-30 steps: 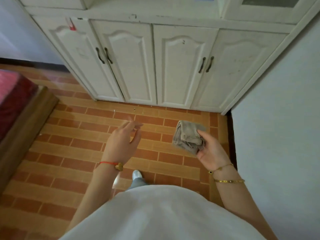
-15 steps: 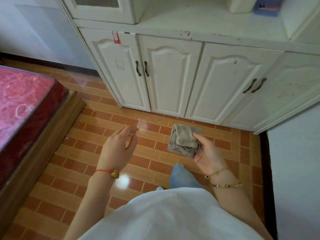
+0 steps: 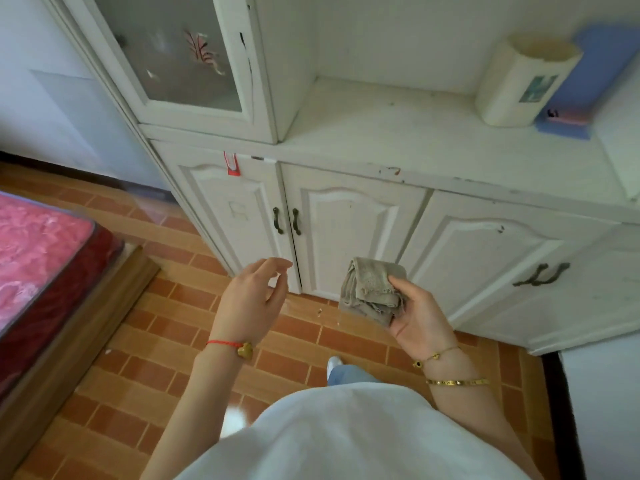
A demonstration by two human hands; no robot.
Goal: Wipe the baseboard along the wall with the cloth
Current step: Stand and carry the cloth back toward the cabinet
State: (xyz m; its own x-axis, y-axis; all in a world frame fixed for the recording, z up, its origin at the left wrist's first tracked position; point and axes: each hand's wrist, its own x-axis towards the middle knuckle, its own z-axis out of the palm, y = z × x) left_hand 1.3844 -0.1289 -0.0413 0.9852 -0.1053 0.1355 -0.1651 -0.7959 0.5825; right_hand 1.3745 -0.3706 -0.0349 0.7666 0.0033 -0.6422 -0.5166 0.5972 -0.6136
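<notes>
My right hand [image 3: 420,315] holds a folded grey-beige cloth [image 3: 370,289] at waist height, in front of the white cabinet's lower doors. My left hand [image 3: 252,299] hovers beside it, fingers apart and holding nothing. A dark baseboard [image 3: 562,410] runs along the foot of the right wall, at the lower right. Another dark baseboard strip [image 3: 62,169] lines the far left wall behind the bed. Both hands are well above the floor and apart from either baseboard.
A tall white cabinet [image 3: 346,220] with a glass upper door fills the view ahead; a cream cup [image 3: 519,84] and a blue item stand on its shelf. A red mattress [image 3: 38,247] on a wooden frame lies at left. Orange brick-pattern tile floor [image 3: 145,362] spreads between them.
The view has swung up and left: the cabinet shelf and glass door have come into sight and the bed shows more. Both hands keep their pose, with the cloth still in the right.
</notes>
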